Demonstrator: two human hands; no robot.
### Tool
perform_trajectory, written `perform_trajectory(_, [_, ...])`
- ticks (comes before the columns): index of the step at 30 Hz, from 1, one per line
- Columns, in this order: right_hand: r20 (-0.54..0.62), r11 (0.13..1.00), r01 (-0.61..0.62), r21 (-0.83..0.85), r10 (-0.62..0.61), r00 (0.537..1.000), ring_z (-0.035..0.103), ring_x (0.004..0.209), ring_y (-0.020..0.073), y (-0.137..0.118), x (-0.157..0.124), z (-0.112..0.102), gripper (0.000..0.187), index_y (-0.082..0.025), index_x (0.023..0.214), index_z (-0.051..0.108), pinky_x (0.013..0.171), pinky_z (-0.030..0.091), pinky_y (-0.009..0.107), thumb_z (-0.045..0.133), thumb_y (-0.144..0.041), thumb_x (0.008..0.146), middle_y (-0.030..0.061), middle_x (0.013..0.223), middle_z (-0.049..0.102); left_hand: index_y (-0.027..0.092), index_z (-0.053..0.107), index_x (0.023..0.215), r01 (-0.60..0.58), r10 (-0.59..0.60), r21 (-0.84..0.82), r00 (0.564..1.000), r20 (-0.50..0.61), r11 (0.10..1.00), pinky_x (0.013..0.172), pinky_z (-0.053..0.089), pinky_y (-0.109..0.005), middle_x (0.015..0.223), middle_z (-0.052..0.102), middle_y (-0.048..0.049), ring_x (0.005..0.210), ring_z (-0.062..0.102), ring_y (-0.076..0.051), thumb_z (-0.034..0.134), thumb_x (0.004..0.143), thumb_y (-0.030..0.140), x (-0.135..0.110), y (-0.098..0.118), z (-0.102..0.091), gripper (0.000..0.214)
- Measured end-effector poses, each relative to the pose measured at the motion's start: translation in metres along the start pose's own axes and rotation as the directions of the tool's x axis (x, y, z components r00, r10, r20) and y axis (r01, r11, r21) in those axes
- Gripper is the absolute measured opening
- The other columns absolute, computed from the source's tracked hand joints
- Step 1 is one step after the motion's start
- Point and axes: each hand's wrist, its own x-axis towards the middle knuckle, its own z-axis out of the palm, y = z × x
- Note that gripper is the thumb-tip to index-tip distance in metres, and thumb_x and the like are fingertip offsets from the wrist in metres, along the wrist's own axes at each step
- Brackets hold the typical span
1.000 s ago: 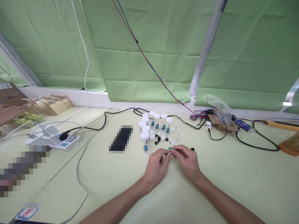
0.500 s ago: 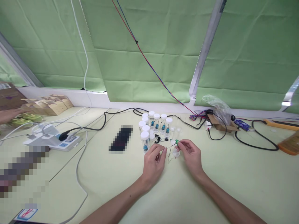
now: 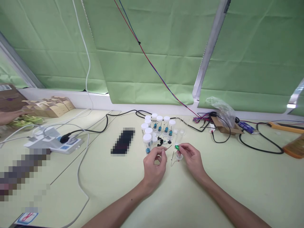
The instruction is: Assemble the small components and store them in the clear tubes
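My right hand (image 3: 192, 158) pinches a small green component (image 3: 176, 147) with thin wire legs just above the pale green table (image 3: 237, 183). My left hand (image 3: 154, 164) is curled beside it, thumb and forefinger pressed together near the legs' tips; what they hold is too small to make out. Just beyond both hands stand several clear vials with white caps (image 3: 147, 141), some with blue parts inside. Small black parts (image 3: 163, 142) lie loose between the vials and my fingers. A small clear cup (image 3: 179, 156) lies under my right fingers.
A pixelated dark object (image 3: 123, 141) lies left of the vials. A white power strip (image 3: 53, 142) with cables sits at the left, near cardboard boxes (image 3: 49, 106) and another person's hand (image 3: 9, 116). Black cables (image 3: 258, 141), a box with a plastic bag (image 3: 223, 118) and orange tools (image 3: 294, 147) are at right.
My hands have drawn apart. The right hand carried the green component a little right and up, then turned it; the left hand pulled back and curled closer to me.
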Motion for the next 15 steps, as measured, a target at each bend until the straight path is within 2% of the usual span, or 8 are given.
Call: perform_trajectory(15, [0.041,1.0,0.025,-0.005,-0.025,0.999,0.062,0.068,0.0175,-0.0002,-0.0001,-0.0006,0.026,-0.018,0.087,0.062,0.066,0.053,0.031,0.062,-0.043,0.084,0.0039,0.074,0.064,0.017,0.061,0.081,-0.028,0.028,-0.011,0.998,0.052,1.0,0.055,0.05,-0.022,0.087,0.068,-0.0065,0.066,0.062,-0.013,0.052,0.086,0.017,-0.002,-0.002,0.0006,0.01])
